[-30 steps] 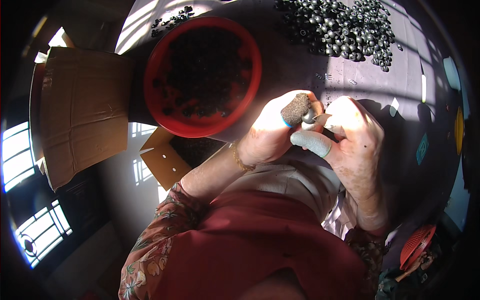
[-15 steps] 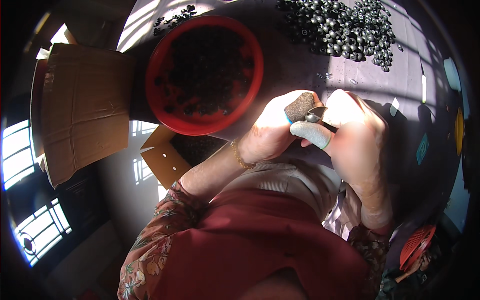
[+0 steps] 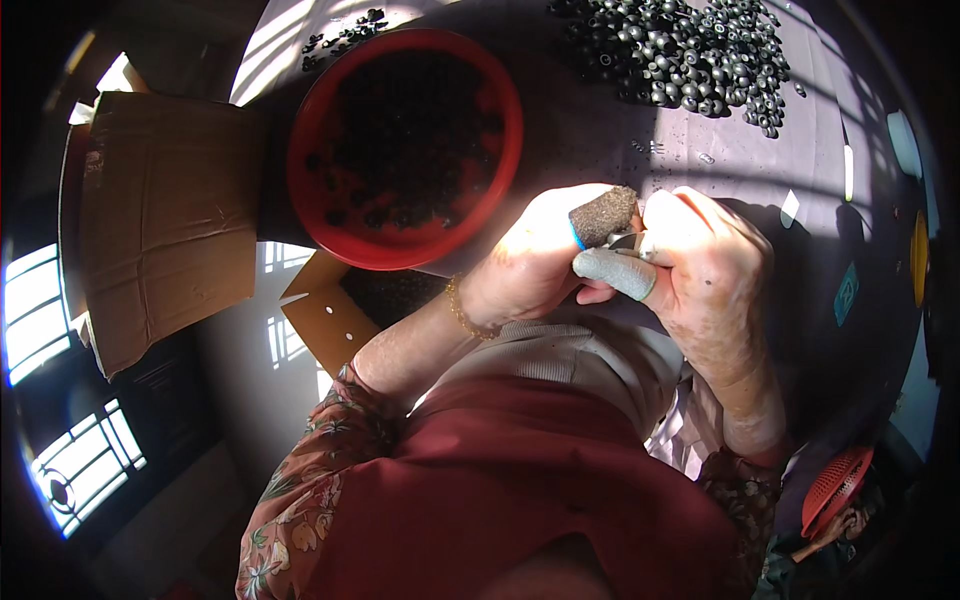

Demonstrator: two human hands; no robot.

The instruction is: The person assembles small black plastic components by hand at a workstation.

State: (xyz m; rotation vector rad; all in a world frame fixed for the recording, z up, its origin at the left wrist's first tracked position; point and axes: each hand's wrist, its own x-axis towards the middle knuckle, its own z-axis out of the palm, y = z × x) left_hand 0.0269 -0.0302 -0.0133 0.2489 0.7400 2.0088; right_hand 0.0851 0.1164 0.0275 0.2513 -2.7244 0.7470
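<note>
My left hand [image 3: 545, 240] and my right hand [image 3: 715, 260] meet over my lap at the table's near side. A brown finger cot with a blue rim [image 3: 603, 216] covers my left thumb; a pale grey finger cot [image 3: 615, 273] is on my right thumb. My right fingers are closed on a small thin metal blade [image 3: 628, 242], its handle hidden. Pinched in my left fingers is a small dark round part, now almost wholly covered by the thumbs and blade.
A red basin [image 3: 508, 170] of black pieces stands left of my hands. Grey-black round parts [image 3: 700, 65] are heaped at the far right, with smaller black bits [image 3: 345, 38] at far left. A cardboard box [image 3: 170, 200] stands left; a red basket [image 3: 838, 490] sits lower right.
My thumbs have drawn closer over the small dark part, hiding most of it. My right hand has turned slightly, and the blade now shows less.
</note>
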